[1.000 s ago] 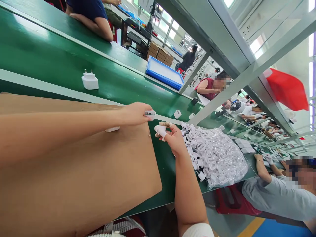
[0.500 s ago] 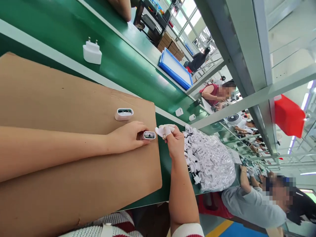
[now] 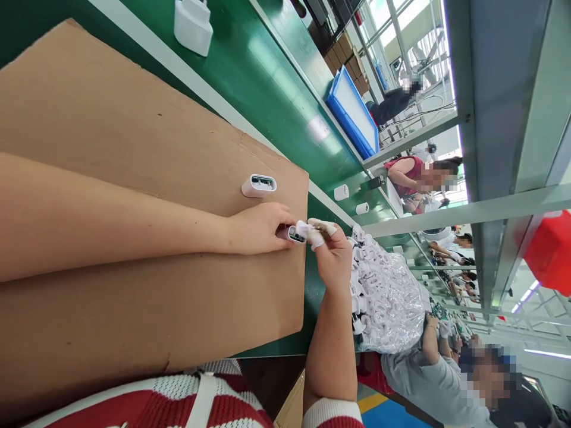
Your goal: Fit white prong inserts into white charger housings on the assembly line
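My left hand (image 3: 261, 229) rests on the brown cardboard sheet (image 3: 111, 148) with its fingers closed round a small white charger shell (image 3: 294, 233), open end facing right. My right hand (image 3: 330, 252), with taped fingertips, pinches a small white part right against that shell's open end. A second open charger shell (image 3: 259, 185) lies on the cardboard just beyond my left hand. A clear bag full of white charger parts (image 3: 386, 291) sits right of my right hand.
A finished white charger with plug pins (image 3: 193, 25) stands on the green conveyor belt (image 3: 267, 77). A blue tray (image 3: 354, 110) and two small white parts (image 3: 341, 192) lie farther along. Other people work along the line at right. Grey shelf frame overhead.
My two hands have come together, the right hand's white part now meeting the shell in my left hand. The view has tilted down and closer to the cardboard.
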A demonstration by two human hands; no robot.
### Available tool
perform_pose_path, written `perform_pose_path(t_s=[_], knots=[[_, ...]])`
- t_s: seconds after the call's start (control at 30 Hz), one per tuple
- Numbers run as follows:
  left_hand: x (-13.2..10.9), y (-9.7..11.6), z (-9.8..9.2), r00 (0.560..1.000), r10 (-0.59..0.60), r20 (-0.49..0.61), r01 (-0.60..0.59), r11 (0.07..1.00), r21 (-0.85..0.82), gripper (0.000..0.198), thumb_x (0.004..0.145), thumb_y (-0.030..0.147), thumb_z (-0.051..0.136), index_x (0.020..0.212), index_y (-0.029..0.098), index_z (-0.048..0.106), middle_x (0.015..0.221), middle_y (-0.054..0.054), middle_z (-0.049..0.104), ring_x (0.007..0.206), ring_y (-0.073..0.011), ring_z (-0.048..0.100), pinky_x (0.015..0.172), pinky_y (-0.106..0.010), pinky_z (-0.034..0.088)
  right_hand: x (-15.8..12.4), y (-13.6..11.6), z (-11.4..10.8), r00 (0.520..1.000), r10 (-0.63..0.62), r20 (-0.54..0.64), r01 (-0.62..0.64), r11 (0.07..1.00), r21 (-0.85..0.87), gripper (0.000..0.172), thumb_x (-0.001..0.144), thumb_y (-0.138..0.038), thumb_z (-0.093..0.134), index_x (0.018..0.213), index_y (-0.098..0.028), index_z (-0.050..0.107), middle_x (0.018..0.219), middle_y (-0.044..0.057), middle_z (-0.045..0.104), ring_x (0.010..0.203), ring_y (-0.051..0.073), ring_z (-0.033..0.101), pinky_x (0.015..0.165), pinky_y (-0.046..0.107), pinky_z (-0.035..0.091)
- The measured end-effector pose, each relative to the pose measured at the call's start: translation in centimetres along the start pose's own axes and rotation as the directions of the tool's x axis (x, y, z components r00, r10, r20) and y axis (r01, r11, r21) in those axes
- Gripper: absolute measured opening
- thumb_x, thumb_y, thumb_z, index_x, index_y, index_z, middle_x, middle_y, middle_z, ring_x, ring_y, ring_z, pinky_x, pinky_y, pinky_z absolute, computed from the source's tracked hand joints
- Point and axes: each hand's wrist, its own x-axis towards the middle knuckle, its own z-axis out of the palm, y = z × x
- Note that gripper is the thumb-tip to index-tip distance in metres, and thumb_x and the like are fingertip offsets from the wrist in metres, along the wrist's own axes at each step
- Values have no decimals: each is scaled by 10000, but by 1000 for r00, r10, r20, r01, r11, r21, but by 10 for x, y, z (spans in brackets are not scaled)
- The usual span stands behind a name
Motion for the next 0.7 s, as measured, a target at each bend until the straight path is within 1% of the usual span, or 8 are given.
perform_pose_path(t_s=[0.03,0.1,0.2,0.43,0.53,0.63,0.7], knots=[[0,0,0,1000,-1,7,1,1000,0,225,809,400,673,769,179,698,848,-61,630,778,-217,611,683,-316,440,-2,-2,0,998,-56,23,58,995,-82,212,880,-326,734,1058,-239,808,1026,48,733,878,171,679,757,311,561],[0,0,0,1000,-3,13,3,1000,-3,219,810,385,665,747,176,680,850,-60,621,771,-212,604,676,-317,432,-5,-6,-1,986,-162,39,167,957,-239,204,881,-262,723,1066,-252,810,1012,49,731,932,192,671,796,327,566],[2,-3,2,1000,-8,7,8,1000,1,217,804,392,673,754,181,688,866,-58,631,780,-211,608,671,-312,431,-8,-8,-3,966,-255,42,251,886,-389,225,910,-199,664,1072,-267,803,996,48,742,931,204,650,807,344,562],[6,-14,8,1000,2,-10,-2,1000,2,271,793,465,704,756,196,718,893,-63,658,770,-209,610,651,-304,430,-5,-8,-1,939,-316,135,341,806,-485,305,900,-100,582,1076,-254,779,1009,57,728,986,228,636,862,365,551],[5,-12,6,1000,0,-5,0,1000,-28,284,788,477,695,767,196,730,912,-59,664,785,-207,616,656,-303,434,1,-10,-4,933,-307,188,360,776,-518,313,862,-62,563,1011,-238,775,943,51,694,935,221,622,818,341,534],[4,-10,4,1000,-7,18,8,998,-59,295,786,481,675,791,193,741,934,-52,667,794,-200,621,659,-301,435,5,-12,-8,920,-298,254,388,778,-493,321,814,-25,552,956,-220,765,883,38,645,871,205,604,768,316,509],[4,-9,3,999,-16,28,17,998,-64,305,778,486,668,775,189,737,918,-50,661,778,-195,617,651,-303,429,4,-12,-8,912,-316,260,406,774,-486,337,804,-8,537,960,-211,756,874,37,621,867,204,589,761,313,494]])
